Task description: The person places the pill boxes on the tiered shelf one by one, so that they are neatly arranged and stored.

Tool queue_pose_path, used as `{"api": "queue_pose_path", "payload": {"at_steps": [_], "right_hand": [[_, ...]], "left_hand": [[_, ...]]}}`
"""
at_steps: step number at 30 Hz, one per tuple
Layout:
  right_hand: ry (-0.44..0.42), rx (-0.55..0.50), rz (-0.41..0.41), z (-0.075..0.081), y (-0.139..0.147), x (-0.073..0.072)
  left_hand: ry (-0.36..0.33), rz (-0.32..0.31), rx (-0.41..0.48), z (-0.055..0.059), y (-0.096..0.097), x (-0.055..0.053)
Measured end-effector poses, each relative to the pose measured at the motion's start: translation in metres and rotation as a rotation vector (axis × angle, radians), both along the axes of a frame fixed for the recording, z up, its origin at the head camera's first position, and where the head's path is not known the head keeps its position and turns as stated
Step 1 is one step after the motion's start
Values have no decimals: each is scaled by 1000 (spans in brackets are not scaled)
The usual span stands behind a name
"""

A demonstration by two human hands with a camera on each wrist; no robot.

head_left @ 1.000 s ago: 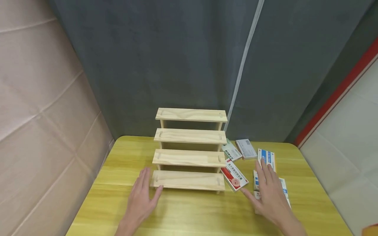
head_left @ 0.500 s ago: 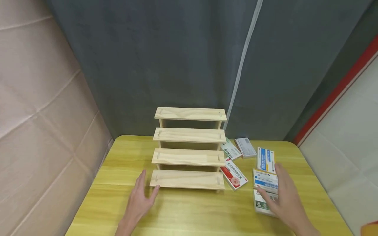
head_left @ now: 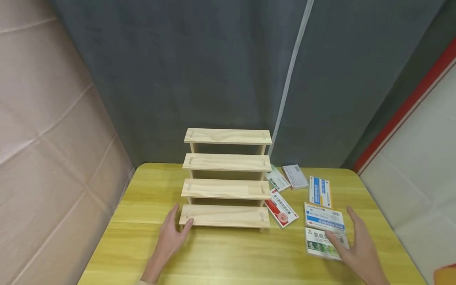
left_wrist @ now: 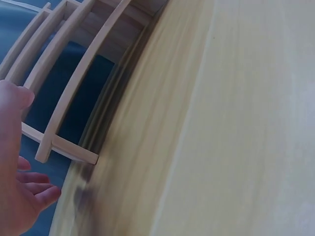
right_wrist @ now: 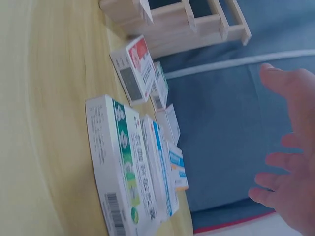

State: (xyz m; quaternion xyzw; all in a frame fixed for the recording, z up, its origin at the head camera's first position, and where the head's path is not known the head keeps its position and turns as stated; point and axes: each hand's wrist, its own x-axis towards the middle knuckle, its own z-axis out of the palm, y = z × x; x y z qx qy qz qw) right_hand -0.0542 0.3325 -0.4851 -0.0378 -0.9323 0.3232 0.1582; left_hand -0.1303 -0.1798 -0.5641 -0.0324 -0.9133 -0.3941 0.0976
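A four-step wooden display rack (head_left: 225, 215) stands on the table, its shelves bare. My left hand (head_left: 170, 236) is at the left end of its lowest shelf, thumb and fingers spread apart. In the left wrist view, that hand's fingers (left_wrist: 37, 189) show beyond the shelf end, holding nothing. My right hand (head_left: 361, 249) hovers at the right of a green-and-white medicine box (head_left: 324, 243), thumb overlapping the box in the head view. The right wrist view shows the right hand (right_wrist: 295, 152) with fingers spread and nothing in it. Behind that box lies a blue-and-white medicine box (head_left: 324, 218).
Another blue-and-white box (head_left: 320, 191) lies farther back. A red-and-white box (head_left: 281, 208) rests against the rack's right side, with a pale green box (head_left: 278, 180) and a grey-white box (head_left: 295, 176) behind it. A dark curtain (head_left: 213, 71) hangs behind the table (head_left: 228, 261).
My right hand has moved right and toward me from over the boxes, uncovering the blue-and-white and green-and-white ones. The left hand stays by the rack, nearly unmoved.
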Motion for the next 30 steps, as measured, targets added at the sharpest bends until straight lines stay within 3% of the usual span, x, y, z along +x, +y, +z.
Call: {"api": "queue_pose_path", "payload": {"at_steps": [4,11,18,22,30], "right_hand": [[-35,8,-36,-3,10,5],[58,17,1,-17,22,5],[-31,-3,8,-31,32,9],[-58,-6,13,-43,39,12],[-205,-139,60,-59,44,16]], "left_hand": [[15,-25,51,-6,-2,-6],[-45,-43,160,-14,-3,-14],[-93,-54,113,-20,0,-16],[-109,-63,131,-21,0,-16],[-79,-81,171,-24,1,-17]]}}
